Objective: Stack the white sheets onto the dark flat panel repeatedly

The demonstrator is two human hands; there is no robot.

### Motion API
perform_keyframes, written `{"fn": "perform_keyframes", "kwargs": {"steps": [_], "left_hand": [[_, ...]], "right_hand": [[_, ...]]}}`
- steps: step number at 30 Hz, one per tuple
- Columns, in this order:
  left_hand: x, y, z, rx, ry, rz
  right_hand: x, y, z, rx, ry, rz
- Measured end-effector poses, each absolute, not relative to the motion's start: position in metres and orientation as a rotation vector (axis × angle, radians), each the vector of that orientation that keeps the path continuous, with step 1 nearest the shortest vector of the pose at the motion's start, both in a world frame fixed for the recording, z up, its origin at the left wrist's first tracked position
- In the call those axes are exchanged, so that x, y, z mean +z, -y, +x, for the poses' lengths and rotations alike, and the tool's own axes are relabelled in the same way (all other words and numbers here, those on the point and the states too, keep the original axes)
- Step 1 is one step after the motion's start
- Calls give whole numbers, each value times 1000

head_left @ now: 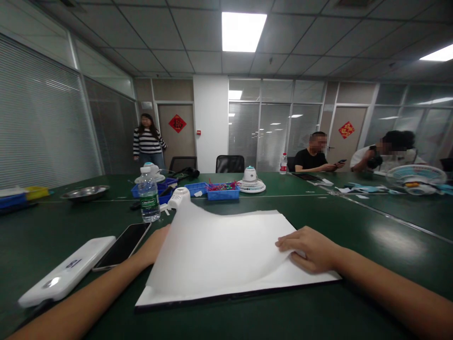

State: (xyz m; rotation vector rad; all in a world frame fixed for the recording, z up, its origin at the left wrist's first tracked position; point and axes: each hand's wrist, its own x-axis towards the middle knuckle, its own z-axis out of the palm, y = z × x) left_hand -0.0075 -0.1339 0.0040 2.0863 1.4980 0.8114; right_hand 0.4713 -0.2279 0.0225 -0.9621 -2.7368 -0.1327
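In front of me lies a stack of white paper (226, 255) with a dark edge beneath it, on the green table. The top sheet is lifted and curls up at its far left corner. My right hand (306, 248) is closed on the right side of the sheet, its fingers bent over the paper and the thumb below. My left hand (161, 241) reaches behind the raised left side of the sheet, which hides its fingers. Beside my left forearm are a dark-screened phone (123, 245) and a white oblong device (69, 269) marked with handwriting.
A water bottle (149, 196) stands beyond my left hand. Farther back are blue trays (222, 194), one holding red wires, white fan parts (251, 182), a metal dish (86, 192) and a fan cage (415, 177). Several people are across the room.
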Motion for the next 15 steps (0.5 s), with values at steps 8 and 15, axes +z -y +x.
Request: {"fn": "perform_keyframes", "kwargs": {"steps": [8,15], "left_hand": [[-3,112,-12,987,-1681,1980],[-7,124,-3,612,-1722,2367]], "right_hand": [[28,228,475,-105,2777,-907],[39,242,451,46,2798,-797]]}}
